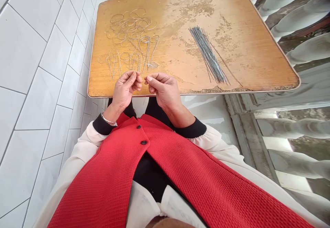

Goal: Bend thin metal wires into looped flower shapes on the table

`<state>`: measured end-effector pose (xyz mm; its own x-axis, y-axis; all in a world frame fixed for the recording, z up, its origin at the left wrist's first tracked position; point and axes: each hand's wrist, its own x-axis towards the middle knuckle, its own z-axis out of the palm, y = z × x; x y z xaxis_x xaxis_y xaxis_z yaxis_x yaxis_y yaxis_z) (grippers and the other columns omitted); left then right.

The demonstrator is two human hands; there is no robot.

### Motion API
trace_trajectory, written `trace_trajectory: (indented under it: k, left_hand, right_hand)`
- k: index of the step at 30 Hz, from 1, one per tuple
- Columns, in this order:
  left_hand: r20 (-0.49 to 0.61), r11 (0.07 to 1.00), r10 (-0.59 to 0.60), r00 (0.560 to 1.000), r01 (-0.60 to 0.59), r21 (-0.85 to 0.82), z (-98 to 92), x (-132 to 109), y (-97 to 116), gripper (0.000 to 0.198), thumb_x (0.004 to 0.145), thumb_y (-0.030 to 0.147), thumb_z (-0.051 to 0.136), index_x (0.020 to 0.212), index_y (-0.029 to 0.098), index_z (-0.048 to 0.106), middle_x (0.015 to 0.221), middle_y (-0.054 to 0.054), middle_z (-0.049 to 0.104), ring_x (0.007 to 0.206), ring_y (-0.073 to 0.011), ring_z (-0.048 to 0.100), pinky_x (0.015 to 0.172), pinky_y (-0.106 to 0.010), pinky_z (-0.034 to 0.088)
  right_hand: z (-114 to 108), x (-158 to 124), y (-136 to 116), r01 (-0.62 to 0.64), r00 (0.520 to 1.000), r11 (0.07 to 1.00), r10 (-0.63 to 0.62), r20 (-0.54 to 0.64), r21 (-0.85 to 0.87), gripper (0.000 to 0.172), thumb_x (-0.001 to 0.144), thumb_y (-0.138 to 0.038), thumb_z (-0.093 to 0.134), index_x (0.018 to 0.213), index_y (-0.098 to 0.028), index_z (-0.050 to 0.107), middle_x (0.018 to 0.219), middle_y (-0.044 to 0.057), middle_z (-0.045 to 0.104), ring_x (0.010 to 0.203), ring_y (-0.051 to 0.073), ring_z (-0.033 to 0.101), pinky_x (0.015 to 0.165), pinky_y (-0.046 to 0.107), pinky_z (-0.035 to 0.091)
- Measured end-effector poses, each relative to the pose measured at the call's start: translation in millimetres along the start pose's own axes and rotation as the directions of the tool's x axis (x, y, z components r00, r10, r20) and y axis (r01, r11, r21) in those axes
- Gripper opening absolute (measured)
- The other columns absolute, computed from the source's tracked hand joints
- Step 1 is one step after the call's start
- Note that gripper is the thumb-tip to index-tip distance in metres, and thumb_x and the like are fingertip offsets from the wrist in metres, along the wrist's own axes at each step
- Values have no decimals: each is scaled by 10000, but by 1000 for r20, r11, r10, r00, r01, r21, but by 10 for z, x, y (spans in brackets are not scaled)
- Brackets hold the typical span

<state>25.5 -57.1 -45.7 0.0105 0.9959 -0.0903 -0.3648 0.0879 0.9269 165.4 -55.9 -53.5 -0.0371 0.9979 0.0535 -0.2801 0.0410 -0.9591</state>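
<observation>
Just over the table's near edge, my left hand (125,87) and my right hand (165,88) are close together, each with thumb and forefinger pinched. Between and below the fingertips a thin wire (144,99) faintly shows; how it runs inside the fingers is hidden. Right beyond my hands lie several bent wires (147,51) with looped ends and straight legs. Farther back is a loose tangle of thin curled wires (132,26). Over to the right rests a bundle of straight grey wires (207,54), a few of them splayed out.
The wooden table (177,49) has a worn, peeling surface and rounded corners. A white tiled wall (46,66) runs along the left. White balusters (296,18) stand at the right. My red vest (144,131) and legs are below the table edge.
</observation>
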Motion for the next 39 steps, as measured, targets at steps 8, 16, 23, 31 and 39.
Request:
trace_trajectory:
  k: [8,16,23,31,39]
  left_hand:
    - [-1,995,-5,1000,5,-103,29,-19,-20,170,948,285,666,803,195,661,702,55,660,556,-12,573,587,-143,477]
    - [10,993,-20,1000,21,-115,36,-8,-14,172,931,264,688,778,188,673,640,63,629,512,-6,545,536,-134,445]
    - [20,999,-28,999,29,-40,17,5,-13,175,932,316,689,809,192,687,671,53,654,542,-14,566,550,-138,454]
    - [10,997,-19,1000,20,-80,37,-2,12,187,955,302,656,805,193,680,707,47,667,542,-11,566,545,-142,452]
    - [189,996,53,981,-38,-78,-48,-34,-76,32,880,227,738,848,224,741,855,27,740,724,-53,674,604,-165,488]
  right_hand:
    - [-31,18,13,17,1000,999,-16,26,-45,358,772,-471,820,671,-180,639,671,-10,617,499,54,426,468,210,355]
    - [-129,80,-45,72,989,985,-50,138,-157,309,763,-376,825,627,-174,635,578,-19,575,496,70,470,487,220,388]
    - [-203,80,-133,61,982,953,-4,189,-296,279,783,-312,822,639,-161,637,588,-9,592,503,74,508,490,219,389]
    - [-190,77,-133,18,988,970,19,154,-241,321,803,-355,817,631,-169,619,557,-18,564,484,70,492,468,211,366]
    - [-129,52,-127,-19,992,988,38,121,-154,328,807,-371,820,639,-163,629,560,-14,580,477,61,477,472,203,354]
